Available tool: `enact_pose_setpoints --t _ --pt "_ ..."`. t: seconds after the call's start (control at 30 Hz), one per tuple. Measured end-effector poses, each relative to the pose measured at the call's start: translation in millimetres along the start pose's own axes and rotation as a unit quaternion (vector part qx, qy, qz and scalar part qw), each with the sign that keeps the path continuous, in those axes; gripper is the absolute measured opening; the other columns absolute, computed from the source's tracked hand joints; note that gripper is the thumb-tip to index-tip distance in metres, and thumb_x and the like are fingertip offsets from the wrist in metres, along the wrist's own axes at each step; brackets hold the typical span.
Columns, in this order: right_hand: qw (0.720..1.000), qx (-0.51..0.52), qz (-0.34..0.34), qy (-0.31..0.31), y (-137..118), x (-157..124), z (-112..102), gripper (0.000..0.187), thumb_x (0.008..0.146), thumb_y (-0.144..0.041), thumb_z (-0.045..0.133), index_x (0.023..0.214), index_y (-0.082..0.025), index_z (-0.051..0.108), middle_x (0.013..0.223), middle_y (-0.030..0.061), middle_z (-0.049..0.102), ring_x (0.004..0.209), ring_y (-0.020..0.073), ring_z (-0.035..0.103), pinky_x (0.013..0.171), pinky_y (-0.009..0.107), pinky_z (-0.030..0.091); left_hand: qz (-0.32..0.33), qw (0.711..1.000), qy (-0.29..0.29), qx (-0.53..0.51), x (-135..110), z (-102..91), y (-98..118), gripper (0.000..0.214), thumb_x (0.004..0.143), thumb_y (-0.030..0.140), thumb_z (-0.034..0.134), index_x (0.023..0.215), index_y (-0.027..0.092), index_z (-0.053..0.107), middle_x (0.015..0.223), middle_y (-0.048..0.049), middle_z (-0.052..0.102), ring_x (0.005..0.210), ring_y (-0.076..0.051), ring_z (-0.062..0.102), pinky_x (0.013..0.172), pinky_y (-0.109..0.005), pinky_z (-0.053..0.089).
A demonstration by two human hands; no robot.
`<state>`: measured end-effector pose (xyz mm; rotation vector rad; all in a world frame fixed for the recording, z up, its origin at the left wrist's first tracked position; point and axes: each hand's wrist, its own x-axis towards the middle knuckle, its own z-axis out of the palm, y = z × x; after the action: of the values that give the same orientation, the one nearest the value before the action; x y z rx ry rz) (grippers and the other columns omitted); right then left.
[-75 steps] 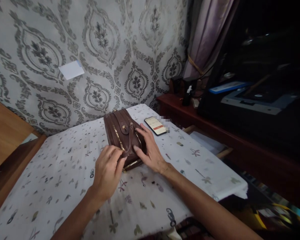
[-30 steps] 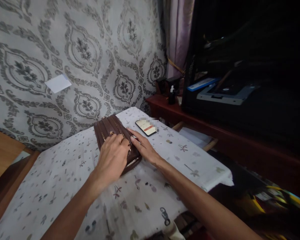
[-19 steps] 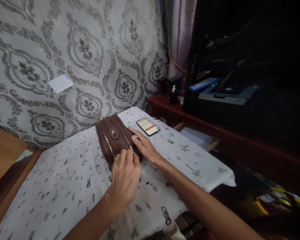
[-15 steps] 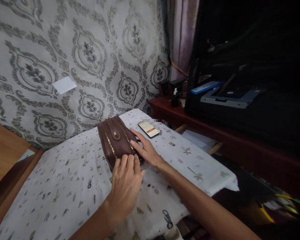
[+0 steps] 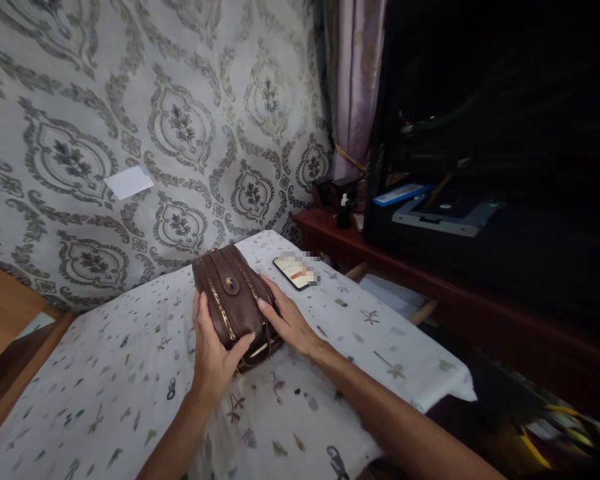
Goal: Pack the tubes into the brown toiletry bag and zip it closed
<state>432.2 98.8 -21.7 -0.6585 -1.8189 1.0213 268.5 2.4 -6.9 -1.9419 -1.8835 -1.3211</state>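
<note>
A brown leather bag [image 5: 230, 288] with gold zips and a round gold clasp lies on the white patterned cloth [image 5: 145, 387]. Around its near left corner sits my left hand [image 5: 215, 347], fingers along the side and thumb across the near end. My right hand [image 5: 286, 317] grips the right side, its thumb on the top edge and its fingers partly hidden beyond. Between them, at the near end, a zip shows. Just right of the bag lies a phone [image 5: 293, 275] with its screen lit.
A dark red cabinet [image 5: 330, 230] holds a small dropper bottle [image 5: 343, 212] and a large dark screen [image 5: 480, 133]. An open drawer [image 5: 395, 297] juts out below. Patterned wallpaper [image 5: 190, 127] rises behind, and a wooden panel [image 5: 10, 313] stands at the left.
My left hand has moved from the bag's near end to its left side and opened around the corner. My right hand stays on the right side. The camera view has shifted slightly.
</note>
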Motion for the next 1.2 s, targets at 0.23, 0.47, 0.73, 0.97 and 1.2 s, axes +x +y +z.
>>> enact_pose_setpoints --t 0.23,0.47,0.73,0.97,1.2 --pt "1.0 0.013 -0.002 0.003 -3.5 1.2 -2.0 0.064 0.097 -0.055 0.044 0.15 -0.02 0.036 0.152 0.0101 0.046 0.14 0.0249 0.044 0.119 0.045 0.03 -0.015 0.998 0.016 -0.058 -2.9 5.2 -2.7 0.096 0.084 0.042 0.07 0.157 0.025 0.01 0.163 -0.0163 0.013 0.151 -0.036 0.013 0.121 -0.058 0.014" --pt "0.998 0.033 -0.009 0.043 -3.9 5.0 -3.3 0.053 0.099 -0.056 0.04 0.137 -0.021 0.053 0.138 0.0095 0.06 0.129 0.0245 0.054 0.115 0.045 0.037 -0.002 0.999 -0.003 -0.04 -11.4 0.7 -7.5 0.096 0.086 0.04 0.068 0.157 0.026 0.005 0.163 -0.0181 0.013 0.151 -0.037 0.015 0.119 -0.062 0.018" --pt "0.994 0.057 0.031 0.088 4.7 7.6 -0.5 0.06 0.094 -0.068 0.041 0.121 -0.021 0.066 0.122 0.0082 0.069 0.121 0.0269 0.058 0.108 0.044 0.043 -0.067 0.992 -0.091 -0.057 -44.2 -8.6 -27.2 0.09 0.092 0.035 0.06 0.157 0.027 -0.002 0.162 -0.0201 0.019 0.149 -0.036 0.023 0.117 -0.061 0.028" --pt "0.988 0.079 0.061 0.122 17.5 10.5 2.4 0.06 0.094 -0.068 0.038 0.111 -0.02 0.071 0.111 0.0082 0.072 0.109 0.0268 0.064 0.099 0.044 0.049 -0.12 0.981 -0.114 -0.099 -52.5 -8.9 -37.6 0.078 0.096 0.037 0.054 0.157 0.025 0.006 0.16 -0.0188 0.024 0.148 -0.033 0.028 0.118 -0.058 0.027" --pt "0.963 -0.169 0.095 0.186 54.0 17.3 -21.3 0.043 0.09 -0.047 0.048 0.114 -0.015 0.064 0.117 0.0145 0.067 0.108 0.031 0.06 0.095 0.048 0.047 -0.101 0.983 -0.128 -0.085 -55.6 -7.3 -51.7 0.08 0.096 0.037 0.054 0.157 0.025 0.004 0.16 -0.0185 0.024 0.148 -0.034 0.026 0.118 -0.058 0.028"
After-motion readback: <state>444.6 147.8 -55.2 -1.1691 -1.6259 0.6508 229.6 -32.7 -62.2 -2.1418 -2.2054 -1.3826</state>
